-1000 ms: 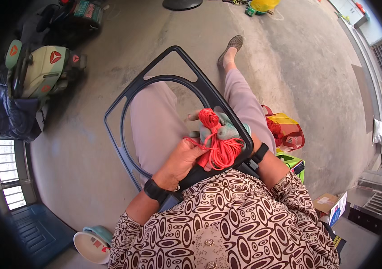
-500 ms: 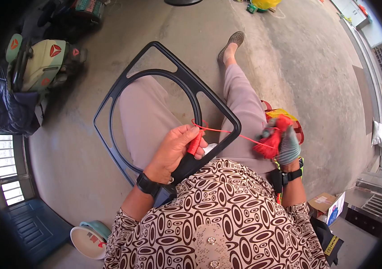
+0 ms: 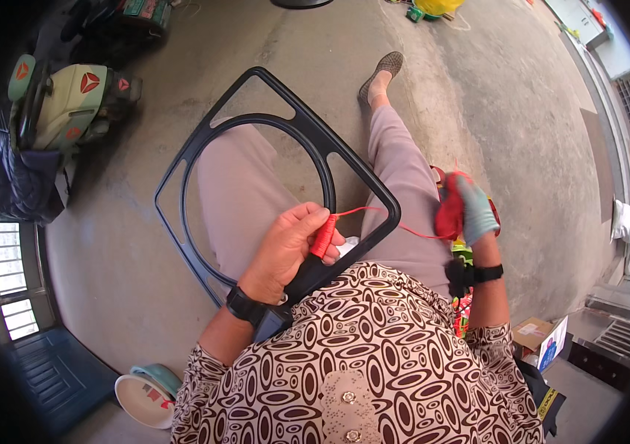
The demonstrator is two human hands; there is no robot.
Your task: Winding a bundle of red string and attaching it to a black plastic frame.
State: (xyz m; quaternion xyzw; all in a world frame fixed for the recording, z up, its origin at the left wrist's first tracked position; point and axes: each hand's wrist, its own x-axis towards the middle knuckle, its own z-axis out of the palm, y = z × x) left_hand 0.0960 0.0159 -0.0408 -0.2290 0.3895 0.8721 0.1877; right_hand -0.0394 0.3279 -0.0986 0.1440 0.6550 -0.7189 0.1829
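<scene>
A black plastic frame, square outside with a round ring inside, lies tilted across my lap. Red cord winding covers a short stretch of the ring in tight turns. My left hand, bare, pinches the ring at the upper end of these turns, thumb on top. From there a loose red strand sags across the frame's right corner to my right hand. That hand wears a grey-green glove and is closed around a bundle of red cord, somewhat blurred, above the right knee side.
A red and yellow bag, mostly hidden, is beyond my right hand. An open cardboard box stands at lower right. Pale basins sit at lower left, near a dark blue panel. A green-cream scooter is parked at upper left.
My right hand has turned over and shifted slightly up and right with the cord bundle. The strand went from taut to slack. My left hand and the frame have barely moved.
</scene>
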